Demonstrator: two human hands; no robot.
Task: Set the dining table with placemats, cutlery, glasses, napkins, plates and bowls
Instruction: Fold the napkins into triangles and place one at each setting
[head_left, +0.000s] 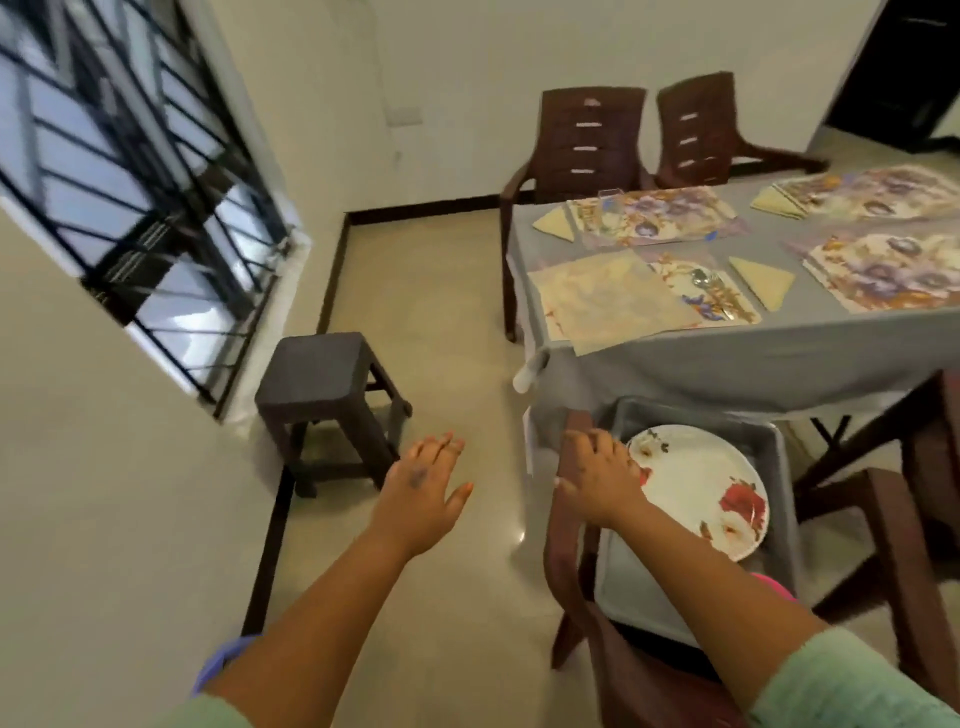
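Beside the table (727, 358), the right hand (602, 480) was laid flat at the plate (701, 488) rim; a two-handed lift was advised, the left hand (423, 488) being spread empty.

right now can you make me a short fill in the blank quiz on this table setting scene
1. The floral plate lies in a grey ____ on a brown chair.
2. The right hand reaches toward the plate; the left hand holds ____.
3. The dining table is covered by a ____ tablecloth.
4. By the window stands a dark ____.

Missing words: tray; nothing; grey; stool
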